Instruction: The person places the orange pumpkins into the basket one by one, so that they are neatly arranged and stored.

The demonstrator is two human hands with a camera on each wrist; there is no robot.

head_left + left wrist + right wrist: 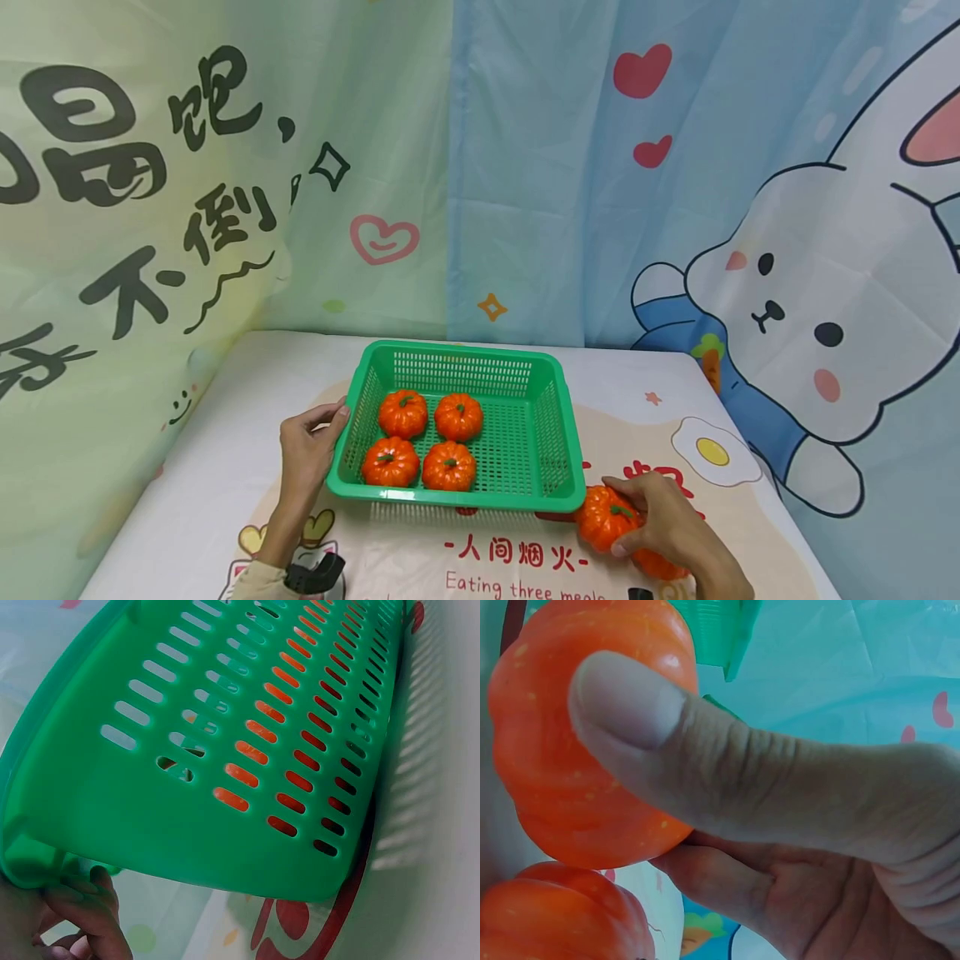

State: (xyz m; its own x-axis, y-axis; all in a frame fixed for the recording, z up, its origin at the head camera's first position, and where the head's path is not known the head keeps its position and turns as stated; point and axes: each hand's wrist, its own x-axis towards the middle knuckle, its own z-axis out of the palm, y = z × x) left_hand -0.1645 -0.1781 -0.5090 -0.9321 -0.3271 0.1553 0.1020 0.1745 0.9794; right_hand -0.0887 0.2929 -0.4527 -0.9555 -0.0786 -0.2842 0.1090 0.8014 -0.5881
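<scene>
A green plastic basket (495,501) with slotted sides stands on the table, holding several small orange toy pumpkins (402,414) in its left half. My left hand (303,454) pinches the basket's left rim; in the left wrist view its fingers (86,907) are bent at the rim's corner. Just outside the front right corner, my right hand (671,521) grips another orange pumpkin (602,518) with a green stem. The right wrist view shows the thumb (630,705) across this pumpkin (562,795). Partly hidden under the right hand, one more pumpkin (658,565) lies beside it.
Beneath everything is a table (262,375) with a printed cover showing red lettering and a fried egg. A pale green and blue curtain (525,208) with cartoon prints hangs behind the table and along its sides.
</scene>
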